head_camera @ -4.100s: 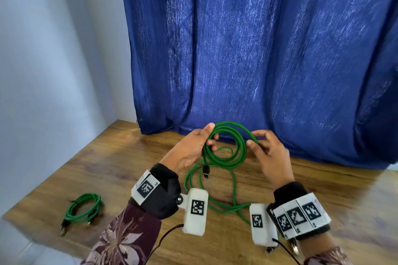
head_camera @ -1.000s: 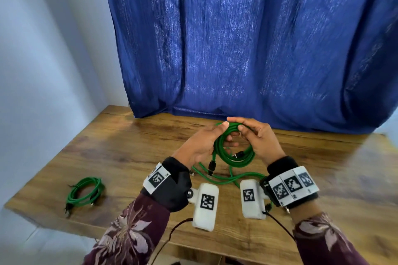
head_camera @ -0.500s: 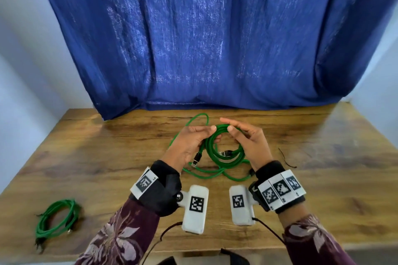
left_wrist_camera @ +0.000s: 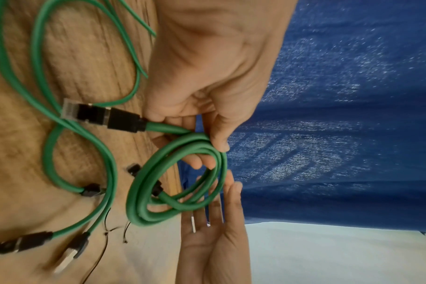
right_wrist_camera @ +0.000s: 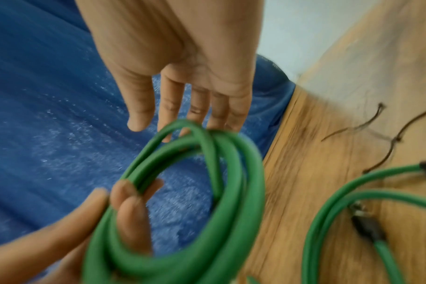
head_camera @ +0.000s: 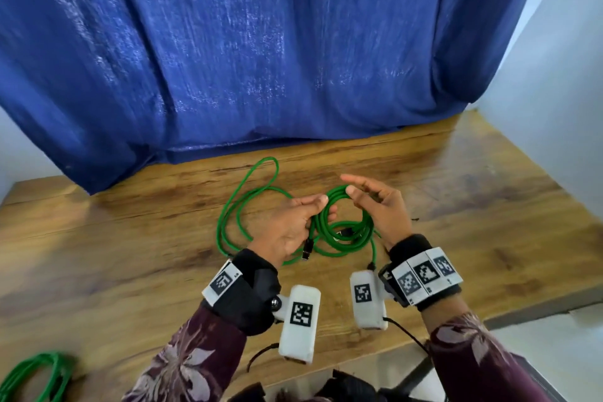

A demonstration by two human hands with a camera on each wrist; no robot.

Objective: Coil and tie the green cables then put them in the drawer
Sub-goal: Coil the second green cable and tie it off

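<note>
My left hand (head_camera: 293, 222) grips the left side of a small coil of green cable (head_camera: 336, 194), held just above the wooden table (head_camera: 130, 254). The coil's black connector (head_camera: 306, 250) hangs below that hand. My right hand (head_camera: 381, 209) is beside the coil's right side with straight fingers, holding nothing. In the left wrist view my left hand (left_wrist_camera: 207, 76) pinches the coil (left_wrist_camera: 144, 192) and the plug end (left_wrist_camera: 105, 117), and the right hand (left_wrist_camera: 214, 240) shows an open palm. In the right wrist view straight right fingers (right_wrist_camera: 178, 107) lie behind the coil (right_wrist_camera: 231, 211).
Loose green cable (head_camera: 241, 206) loops on the table left of my hands. A second coiled green cable (head_camera: 36, 375) lies at the front left edge. Thin black ties (head_camera: 414, 219) lie to the right. A blue curtain (head_camera: 293, 59) hangs along the back. No drawer is in view.
My right hand has let go of the coil's top and straightened its fingers. The left hand keeps its hold. The head view has swung right and tilted down.
</note>
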